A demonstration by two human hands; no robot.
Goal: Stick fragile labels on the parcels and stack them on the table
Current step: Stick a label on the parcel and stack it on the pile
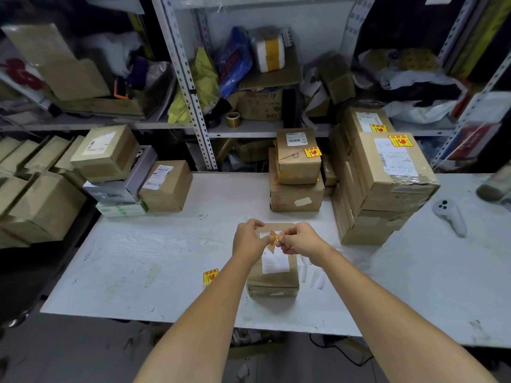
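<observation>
Pinching one small yellow-and-red fragile label (273, 239) from both sides, the left hand (249, 239) and the right hand (300, 240) meet just above the far end of a brown parcel (272, 280). Each hand has thumb and forefinger closed on an edge of the label, with the other fingers curled in. The label stands tilted and bent — whether it touches the parcel I cannot tell. The parcel lies on the white table (166, 258), around the middle and toward the near edge, with a white shipping slip on its top face partly under the hands.

Just left of the parcel a second label (209, 277) lies flat on the table, its right edge hidden by the left forearm.

Farther off, right of centre, a short stack (297, 186) of two boxes carries a fragile sticker on its top box. Further right stands a taller stack (387, 189) — its top box shows the same sticker beside a shipping slip, and a box behind shows one too. At the far left sits a group of boxes (124, 175) with white slips on top. A white controller (450, 217) lies on the table at the right. Beyond the table, metal shelves (193, 92) hold cartons, bags and a tape roll (232, 118).
</observation>
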